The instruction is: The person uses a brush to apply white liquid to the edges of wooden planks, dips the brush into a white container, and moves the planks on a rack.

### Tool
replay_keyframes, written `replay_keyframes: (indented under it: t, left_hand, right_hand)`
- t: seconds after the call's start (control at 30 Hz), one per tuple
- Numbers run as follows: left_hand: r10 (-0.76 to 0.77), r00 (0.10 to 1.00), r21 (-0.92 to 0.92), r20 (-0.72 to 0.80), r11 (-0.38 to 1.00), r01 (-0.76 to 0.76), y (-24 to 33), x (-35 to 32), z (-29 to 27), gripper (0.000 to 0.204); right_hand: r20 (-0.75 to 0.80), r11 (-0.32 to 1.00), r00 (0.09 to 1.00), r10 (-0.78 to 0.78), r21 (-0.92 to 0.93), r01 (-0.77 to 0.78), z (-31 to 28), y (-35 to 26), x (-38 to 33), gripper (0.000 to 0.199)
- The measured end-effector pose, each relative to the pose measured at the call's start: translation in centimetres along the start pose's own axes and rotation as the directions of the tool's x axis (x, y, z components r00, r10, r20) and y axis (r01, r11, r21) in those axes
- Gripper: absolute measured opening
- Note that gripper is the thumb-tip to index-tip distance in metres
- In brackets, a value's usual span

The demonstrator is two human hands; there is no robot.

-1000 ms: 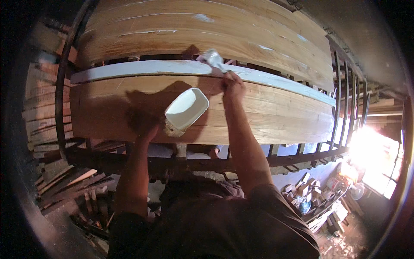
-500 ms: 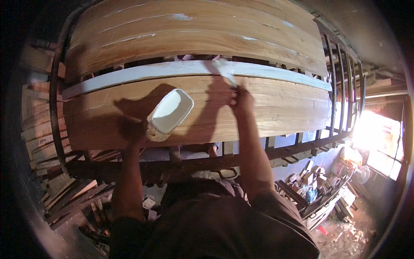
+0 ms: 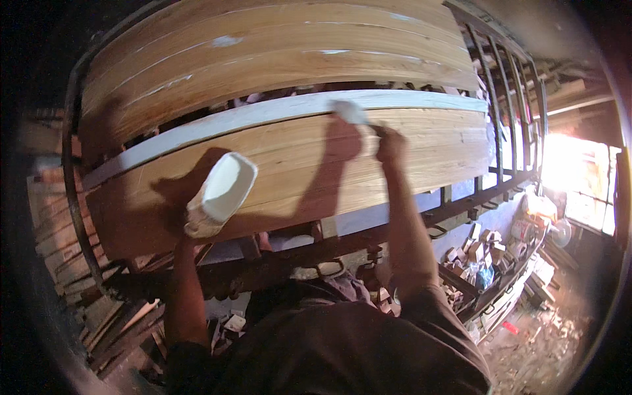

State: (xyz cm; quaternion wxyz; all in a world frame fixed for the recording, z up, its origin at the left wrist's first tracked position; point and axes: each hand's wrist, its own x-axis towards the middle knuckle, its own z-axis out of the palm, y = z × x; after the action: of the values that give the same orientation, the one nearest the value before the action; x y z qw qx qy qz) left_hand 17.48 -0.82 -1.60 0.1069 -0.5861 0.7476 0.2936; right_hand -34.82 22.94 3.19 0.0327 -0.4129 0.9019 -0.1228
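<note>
A wooden panel (image 3: 421, 141) of joined boards lies across a dark metal frame. Along its far edge runs a narrow strip (image 3: 276, 110) coated in white. My right hand (image 3: 391, 147) is closed round the handle of a flat, pale-ended spreader (image 3: 350, 112), whose blurred end is at the strip; whether it touches cannot be made out. On the left, my left hand (image 3: 187, 230), dark in shadow, holds a white tub (image 3: 208, 207) tilted over the panel. White stuff coats the tub inside. Most of the left fingers are hidden under it.
Beyond a gap lies a second panel (image 3: 283, 52) with white streaks along its seams. Metal bars (image 3: 510, 99) stand at the right end. Stacked boards (image 3: 59, 217) line the left. Wood offcuts (image 3: 477, 250) and a bright window (image 3: 582, 181) are at right.
My right hand has shifted right and slightly down, with the spreader now angled leftward along the strip. The left hand and tub have moved left and down. The view has turned a little.
</note>
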Motion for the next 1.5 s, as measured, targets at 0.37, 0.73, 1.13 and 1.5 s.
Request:
replay_keyframes:
  t: [0.37,0.73,1.13,1.5]
  left_hand:
    - [-0.012,1.0,0.017,-0.028,1.0,0.012,0.8,0.5,-0.9,0.107]
    - [-0.036,0.998,0.012,-0.047,0.999,0.037,1.7,0.2,-0.9,0.106]
    - [-0.114,0.99,-0.008,-0.089,0.994,0.113,0.7,-0.9,-0.9,0.105]
    - [-0.145,0.979,0.003,-0.145,0.989,0.148,-2.2,-2.5,-1.4,0.103]
  right_hand:
    - [0.167,0.969,0.957,0.239,0.021,-0.246,0.5,20.9,5.1,0.026]
    - [-0.108,0.952,0.953,-0.282,0.094,0.292,-3.9,1.6,4.0,0.036]
    - [0.249,0.343,0.707,0.662,0.739,-0.581,-10.4,32.8,13.6,0.02]
    - [-0.415,0.671,0.668,0.617,-0.166,-0.723,-18.3,42.9,15.7,0.034]
